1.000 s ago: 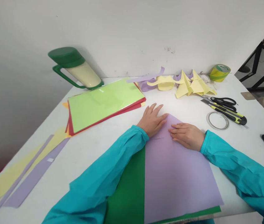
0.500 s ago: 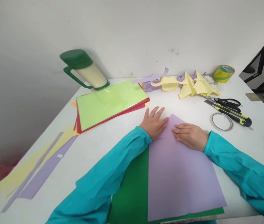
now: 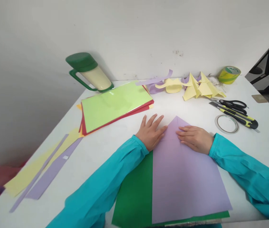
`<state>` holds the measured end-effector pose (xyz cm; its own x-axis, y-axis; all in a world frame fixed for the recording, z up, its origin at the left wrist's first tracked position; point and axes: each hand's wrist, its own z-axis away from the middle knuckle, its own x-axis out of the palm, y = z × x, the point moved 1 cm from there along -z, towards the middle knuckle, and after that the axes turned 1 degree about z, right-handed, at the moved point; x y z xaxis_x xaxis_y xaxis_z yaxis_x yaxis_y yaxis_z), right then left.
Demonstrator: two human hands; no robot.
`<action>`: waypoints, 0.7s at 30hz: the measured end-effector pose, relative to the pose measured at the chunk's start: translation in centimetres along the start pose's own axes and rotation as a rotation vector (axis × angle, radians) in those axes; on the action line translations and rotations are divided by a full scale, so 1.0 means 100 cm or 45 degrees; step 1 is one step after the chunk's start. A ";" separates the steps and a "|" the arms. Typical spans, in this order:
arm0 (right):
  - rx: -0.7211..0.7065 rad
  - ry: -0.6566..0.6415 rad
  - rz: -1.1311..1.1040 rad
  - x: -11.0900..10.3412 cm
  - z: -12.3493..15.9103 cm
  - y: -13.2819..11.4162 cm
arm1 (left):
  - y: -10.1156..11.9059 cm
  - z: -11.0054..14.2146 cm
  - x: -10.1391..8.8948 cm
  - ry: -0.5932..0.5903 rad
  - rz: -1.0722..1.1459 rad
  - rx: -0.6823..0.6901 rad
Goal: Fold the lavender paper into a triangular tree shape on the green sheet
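Purple paper sheet pressed flat beneath two hands

The purple paper sheet is laid on the white bench, its lower part overlapping a green sheet. Its far end is shaped into a point, and faint creases can be made out near the tip; the broad body looks smooth and matt. The slanted left edge is touched by the fingertips of the left hand, whose fingers are spread wide. The right hand is laid flat over the right slope, its fingers close together. Nothing is seen to be pinched by either.

The paper is judged to be very light, thin and flexible, easily shifted or creased by uneven pressure. It would best be steadied with flat fingers near the point, or lifted by opposite edges. To the right, a tape roll and a cutter are seen.
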<state>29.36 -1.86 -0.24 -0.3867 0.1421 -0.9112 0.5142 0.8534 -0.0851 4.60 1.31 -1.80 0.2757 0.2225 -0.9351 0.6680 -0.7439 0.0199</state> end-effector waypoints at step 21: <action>-0.023 0.054 -0.020 -0.005 -0.002 -0.003 | 0.000 0.043 -0.028 -0.033 0.047 0.057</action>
<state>29.26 -2.04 0.37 -0.4266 0.1496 -0.8920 0.4939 0.8647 -0.0912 0.87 -2.02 -0.66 0.2814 0.1788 -0.9428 0.6261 -0.7787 0.0392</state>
